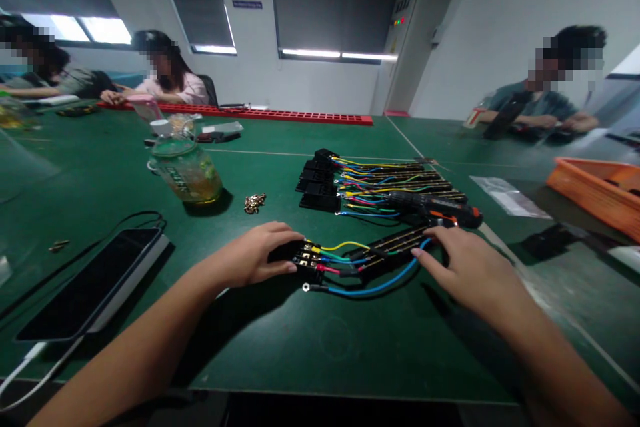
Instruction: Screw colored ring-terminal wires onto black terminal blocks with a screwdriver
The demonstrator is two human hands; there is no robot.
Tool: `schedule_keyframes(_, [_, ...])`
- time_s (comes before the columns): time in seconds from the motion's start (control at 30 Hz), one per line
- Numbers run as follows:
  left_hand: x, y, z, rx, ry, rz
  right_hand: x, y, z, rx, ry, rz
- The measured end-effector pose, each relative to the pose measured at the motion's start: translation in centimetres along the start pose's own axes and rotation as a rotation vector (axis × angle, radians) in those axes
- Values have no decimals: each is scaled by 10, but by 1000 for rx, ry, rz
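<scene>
My left hand point(255, 255) is closed around the left end of a black terminal block point(309, 260), thumb in front and fingers behind. Yellow, green, blue and red wires run from its metal contacts to a black slotted strip point(395, 245). My right hand point(467, 267) is at the strip's right end, thumb and fingers closed around a blue wire point(383, 288); whether they also grip the strip is hidden. That wire bows forward, and its ring terminal point(306, 287) lies loose in front of the block. Just behind my right fingers rests a black-and-orange electric screwdriver point(440, 207).
Several similar wired assemblies point(320, 190) lie in a row behind. Left of them are a pile of small brass-coloured screws point(255, 203), a drink jug point(187, 173) and a phone point(95, 283) with cables. An orange crate point(595, 190) stands right. Other people sit across the table.
</scene>
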State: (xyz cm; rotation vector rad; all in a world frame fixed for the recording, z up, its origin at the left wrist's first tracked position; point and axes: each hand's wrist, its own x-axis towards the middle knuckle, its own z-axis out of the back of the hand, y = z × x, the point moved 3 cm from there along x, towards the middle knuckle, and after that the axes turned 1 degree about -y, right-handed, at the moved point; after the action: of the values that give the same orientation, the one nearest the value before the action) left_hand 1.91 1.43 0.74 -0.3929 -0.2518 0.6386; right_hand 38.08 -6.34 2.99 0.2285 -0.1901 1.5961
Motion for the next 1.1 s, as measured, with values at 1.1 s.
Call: schedule_keyframes(1.1, [7,5,-2,-62,-47,-21,-14,161,2,838,221,1409])
